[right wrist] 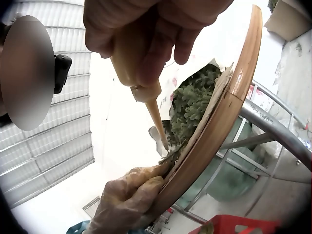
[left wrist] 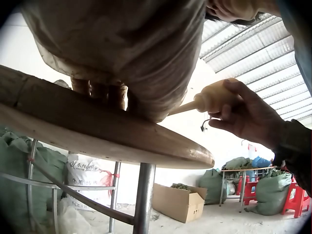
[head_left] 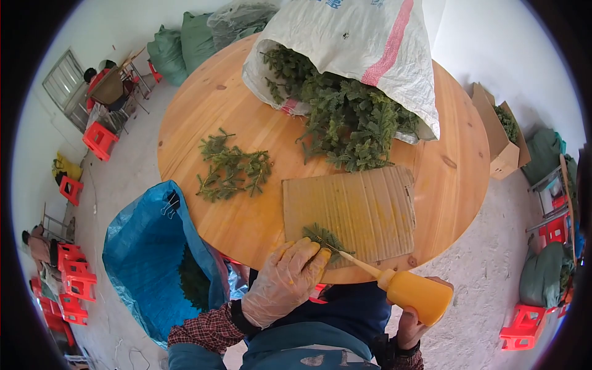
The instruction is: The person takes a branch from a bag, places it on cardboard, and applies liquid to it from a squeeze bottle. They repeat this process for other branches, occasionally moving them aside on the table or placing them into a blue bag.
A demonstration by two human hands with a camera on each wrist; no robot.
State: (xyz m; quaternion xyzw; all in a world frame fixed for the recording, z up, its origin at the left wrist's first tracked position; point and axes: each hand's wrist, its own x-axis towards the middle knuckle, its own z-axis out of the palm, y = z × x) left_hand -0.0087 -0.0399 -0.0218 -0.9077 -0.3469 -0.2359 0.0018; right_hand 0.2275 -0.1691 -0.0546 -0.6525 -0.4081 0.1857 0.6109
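Observation:
My left hand [head_left: 279, 285], in a clear plastic glove with yellow-stained fingertips, pinches a small green fir sprig [head_left: 324, 235] over the near edge of a ridged cardboard sheet [head_left: 351, 209]. In my bare right hand [head_left: 410, 332] is a yellow squeeze bottle [head_left: 422, 297], tilted on its side. Its long tapered nozzle [head_left: 361, 264] points left, with the tip right at the sprig's stem end by the gloved fingers. The right wrist view shows the nozzle [right wrist: 155, 119] coming down toward the gloved hand [right wrist: 129, 195] at the table edge.
Loose fir sprigs [head_left: 233, 168] lie left of the cardboard on the round wooden table [head_left: 444, 203]. A white woven sack [head_left: 345, 37] spills more fir greenery [head_left: 354, 117] at the back. An open blue bag [head_left: 139, 265] hangs at the left edge. Red stools [head_left: 100, 140] and a carton [head_left: 502, 145] stand beyond.

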